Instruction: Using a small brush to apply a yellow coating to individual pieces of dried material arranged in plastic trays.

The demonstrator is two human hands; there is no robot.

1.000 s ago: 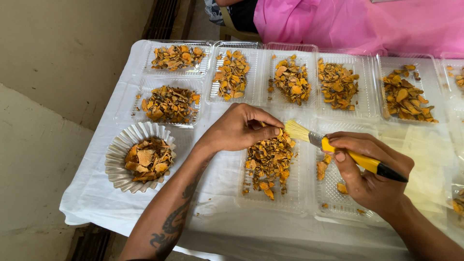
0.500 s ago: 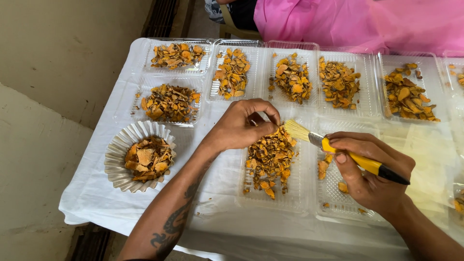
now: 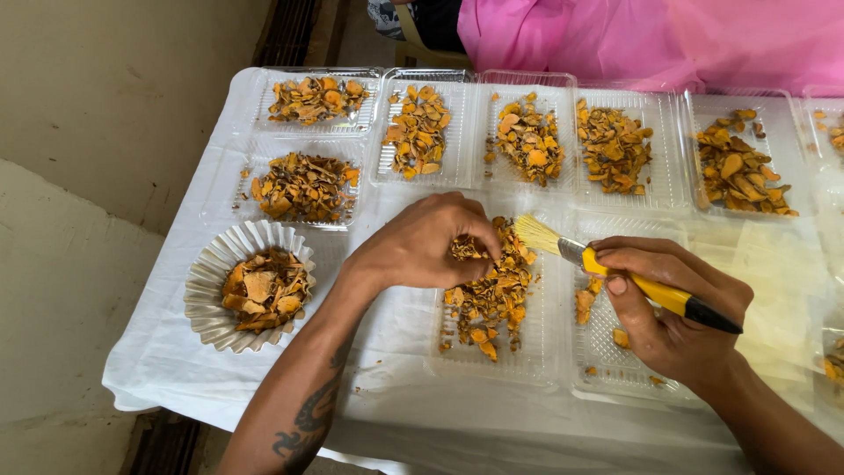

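Yellow-handled brush [image 3: 642, 286] with pale bristles, orange chips [image 3: 492, 281], white tablecloth [image 3: 176, 352]

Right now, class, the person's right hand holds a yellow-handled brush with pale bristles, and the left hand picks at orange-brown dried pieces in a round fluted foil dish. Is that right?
Not quite. The head view shows the left hand picking at the orange-brown dried pieces in a clear rectangular plastic tray; the round fluted foil dish sits untouched beside it. The right hand does hold the yellow-handled brush.

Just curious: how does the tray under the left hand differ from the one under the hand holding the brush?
The tray under the left hand, the middle tray, carries a thick heap of orange-brown dried pieces. The right tray, under the right hand holding the brush, is nearly bare, with a few scattered bits. Both are clear ribbed plastic on white cloth.
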